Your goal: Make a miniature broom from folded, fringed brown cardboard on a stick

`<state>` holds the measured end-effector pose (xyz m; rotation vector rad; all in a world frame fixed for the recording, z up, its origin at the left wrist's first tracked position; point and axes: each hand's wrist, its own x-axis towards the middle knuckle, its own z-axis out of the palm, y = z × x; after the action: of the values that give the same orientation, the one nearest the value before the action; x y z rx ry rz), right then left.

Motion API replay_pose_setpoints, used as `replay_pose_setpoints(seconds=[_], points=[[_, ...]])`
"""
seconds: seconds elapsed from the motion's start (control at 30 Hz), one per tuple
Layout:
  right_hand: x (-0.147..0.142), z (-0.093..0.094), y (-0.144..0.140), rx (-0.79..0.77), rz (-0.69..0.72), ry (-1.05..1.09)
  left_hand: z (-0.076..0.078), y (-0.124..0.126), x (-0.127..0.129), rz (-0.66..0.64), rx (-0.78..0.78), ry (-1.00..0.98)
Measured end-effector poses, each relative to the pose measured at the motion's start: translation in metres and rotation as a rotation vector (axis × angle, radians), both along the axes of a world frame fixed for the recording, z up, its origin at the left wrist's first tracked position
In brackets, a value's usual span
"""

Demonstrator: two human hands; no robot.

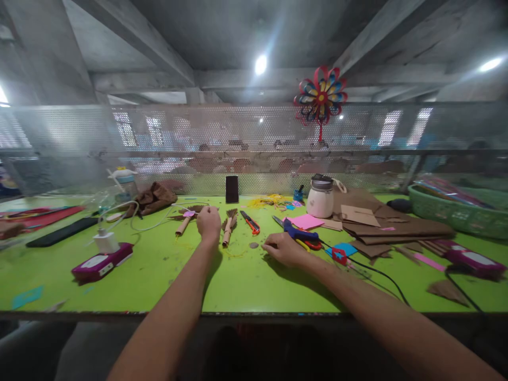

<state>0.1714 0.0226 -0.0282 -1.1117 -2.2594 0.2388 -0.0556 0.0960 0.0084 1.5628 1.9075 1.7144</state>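
My left hand (209, 223) is curled closed just above the green table, between two rolled brown paper pieces; whatever its fingers hold is hidden. The left paper piece (183, 224) has frayed leaf shapes and a pink bit on it. Just right of that hand lies the other paper roll (227, 228), with thin yellow string (234, 254) beneath. My right hand (284, 250) rests low on the table, fingers loosely bent and apart, nothing visible in them. Close to its fingertips is a small round grey disc (253, 245). Behind it lies a blue-handled tool (297, 232), partly covered. An orange utility knife (251, 223) lies between both hands.
A phone (232, 189) leans against the mesh divider (190, 159). A white jar (320, 197), brown paper sheets (392, 222) and a green basket (456, 211) stand right. A black cable (381, 271) crosses the right side. Left is a purple power strip (103, 263) with a white charger.
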Motion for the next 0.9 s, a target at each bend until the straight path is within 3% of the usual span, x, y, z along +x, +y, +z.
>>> replay_pose_setpoints(seconds=[0.13, 0.23, 0.33, 0.57, 0.9], points=[[0.000, -0.002, 0.000, -0.007, -0.014, 0.006, 0.008, -0.008, 0.014, -0.038, 0.073, -0.067], [0.000, -0.004, 0.002, 0.000, -0.028, 0.019, 0.012, -0.015, 0.027, -0.182, 0.202, -0.181], [0.000, -0.006, 0.005, 0.013, -0.042, 0.033, 0.012, -0.024, 0.040, -0.354, 0.223, -0.202], [0.000, -0.005, 0.006, 0.032, -0.058, 0.078, 0.005, -0.043, 0.058, -0.513, 0.185, 0.023], [0.000, 0.004, 0.001, 0.065, -0.044, 0.087, -0.002, -0.050, 0.075, -0.734, 0.128, 0.268]])
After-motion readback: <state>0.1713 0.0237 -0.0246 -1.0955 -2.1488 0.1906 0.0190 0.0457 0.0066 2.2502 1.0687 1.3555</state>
